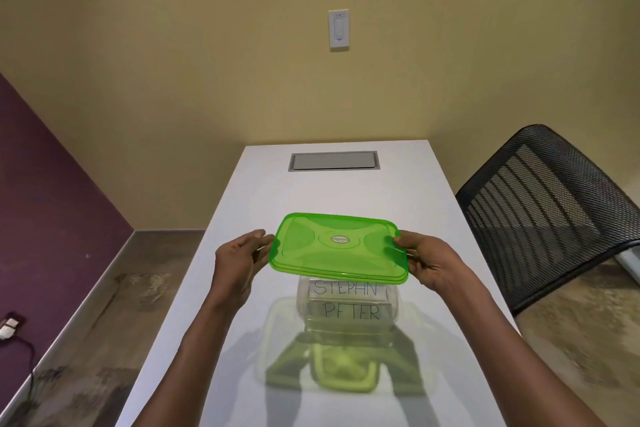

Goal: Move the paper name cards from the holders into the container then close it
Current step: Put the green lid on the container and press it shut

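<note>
The table [398,204] was white and glossy, long, with its far edge against the wall. The chair [550,215] stood beside its right edge. Near the far edge a grey hatch [334,161] was set into the table.

The container [346,308] stood on the middle of the table, towards the near edge. It was clear plastic, and through its near wall I could read two cards [349,300], one lettered STEPHN above one lettered PFTER. I saw no holders in view, so I judged the cards were already inside and only the closing was left.

The lid [337,248] was green, half see-through, and I held it above the container, tilted a little, not yet seated on the rim. I judged it light and thin, somewhat flexible in the middle and stiffer at the rolled edge, and smooth enough to slip. So the short ends were the right place to hold it, and pressing along the edge, corner by corner, should snap it down. The container looked light too and could slide on the glossy table when pressed.

My left hand [239,263] was at the left end of the lid, fingers slightly curled on its edge. My right hand [429,262] pinched the right end, thumb on top.
</note>
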Demonstrator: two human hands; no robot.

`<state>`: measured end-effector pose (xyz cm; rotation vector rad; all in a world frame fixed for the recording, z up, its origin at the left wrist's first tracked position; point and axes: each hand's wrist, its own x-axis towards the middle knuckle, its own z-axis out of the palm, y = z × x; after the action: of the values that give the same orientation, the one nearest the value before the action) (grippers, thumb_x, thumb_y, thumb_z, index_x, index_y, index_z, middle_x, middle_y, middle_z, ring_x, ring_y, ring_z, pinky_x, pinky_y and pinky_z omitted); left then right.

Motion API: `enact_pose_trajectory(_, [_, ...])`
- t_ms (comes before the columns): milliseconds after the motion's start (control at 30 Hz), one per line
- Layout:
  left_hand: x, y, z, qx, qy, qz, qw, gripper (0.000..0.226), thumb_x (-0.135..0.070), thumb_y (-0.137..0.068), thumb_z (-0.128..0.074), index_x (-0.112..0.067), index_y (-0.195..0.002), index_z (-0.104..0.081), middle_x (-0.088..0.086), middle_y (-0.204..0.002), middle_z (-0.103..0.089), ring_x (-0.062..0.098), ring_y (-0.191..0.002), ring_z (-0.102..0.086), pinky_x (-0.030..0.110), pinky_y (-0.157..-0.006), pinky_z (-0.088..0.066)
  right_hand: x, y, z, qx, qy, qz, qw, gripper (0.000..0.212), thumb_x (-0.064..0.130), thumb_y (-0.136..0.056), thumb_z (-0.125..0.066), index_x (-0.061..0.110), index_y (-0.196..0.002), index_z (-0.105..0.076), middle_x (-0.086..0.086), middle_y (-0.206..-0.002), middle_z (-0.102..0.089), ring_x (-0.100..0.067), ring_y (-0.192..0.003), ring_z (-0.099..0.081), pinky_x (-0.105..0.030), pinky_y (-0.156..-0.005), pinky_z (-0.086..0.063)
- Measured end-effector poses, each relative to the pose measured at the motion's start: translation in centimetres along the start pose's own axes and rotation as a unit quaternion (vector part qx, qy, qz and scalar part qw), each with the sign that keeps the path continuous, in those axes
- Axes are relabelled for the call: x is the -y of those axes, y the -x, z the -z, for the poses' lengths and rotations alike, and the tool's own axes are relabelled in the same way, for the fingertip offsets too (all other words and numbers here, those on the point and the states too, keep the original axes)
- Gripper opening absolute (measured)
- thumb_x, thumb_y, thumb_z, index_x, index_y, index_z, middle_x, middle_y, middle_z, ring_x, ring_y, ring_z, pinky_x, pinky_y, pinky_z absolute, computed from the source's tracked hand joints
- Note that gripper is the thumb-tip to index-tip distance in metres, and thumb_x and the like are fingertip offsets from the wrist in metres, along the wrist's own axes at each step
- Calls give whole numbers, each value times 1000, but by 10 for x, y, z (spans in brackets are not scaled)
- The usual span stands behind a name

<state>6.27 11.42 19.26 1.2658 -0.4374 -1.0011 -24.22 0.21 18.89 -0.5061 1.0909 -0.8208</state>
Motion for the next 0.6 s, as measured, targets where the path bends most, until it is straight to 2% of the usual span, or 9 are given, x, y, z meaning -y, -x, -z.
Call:
enact_pose_trajectory(67, [3, -3, 0, 2, 0, 59, 998, 14, -11, -89, -65, 3, -94, -68, 15, -84, -74, 18, -73, -73, 23, -61, -59, 0, -1, 1, 6, 9, 19, 1000, 20, -10, -88, -57, 2, -100, -68, -13, -80, -74, -22, -59, -72, -26, -49, -58])
enact_pose_trajectory(167, [17, -7, 1, 32, -69, 91, 993, 8, -6, -84, -69, 0, -89, -72, 14, -85, -76, 18, -75, -73, 28, -69, -61, -1, -6, 4, 10, 42, 46, 998, 28, -7, -88, -60, 9, -110, -63, -13, -94, -75, -26, -69, -73, -31, -57, -61])
enact_pose_trajectory(267, [33, -10, 0, 19, -114, 81, 990, 9, 2, -82, -69, -1, -89, -73, 11, -79, -76, 17, -68, -73, 24, -60, -58, -8, -14, 6, -8, 94, 77, 993, 26, -3, -88, -63, -4, -114, -60, -21, -109, -69, -27, -76, -71, -28, -62, -61])
enact_pose_trajectory(367, [49, -14, -2, -7, -128, 56, 990, 20, 3, -81, -70, 1, -100, -71, 14, -87, -75, 23, -77, -73, 27, -61, -58, -17, -21, 8, -45, 178, 115, 976, 24, 4, -89, -64, -6, -111, -64, -24, -107, -67, -25, -77, -67, -33, -70, -59])
enact_pose_trajectory(467, [64, -18, -6, -45, -142, 49, 988, 26, 3, -80, -71, 2, -106, -68, 19, -94, -73, 27, -79, -70, 31, -64, -58, -27, -24, 14, -50, 253, 129, 957, 40, 5, -87, -67, 4, -126, -58, -21, -103, -68, -29, -84, -64, -46, -84, -57])
enact_pose_trajectory(600, [88, -23, -8, -55, -203, 48, 976, 26, 1, -81, -71, 1, -107, -70, 17, -91, -72, 24, -76, -68, 32, -66, -57, -49, -29, 24, -75, 375, 122, 916, 73, -2, -80, -71, 16, -144, -42, -4, -76, -53, -24, -75, -54, -33, -70, -49])
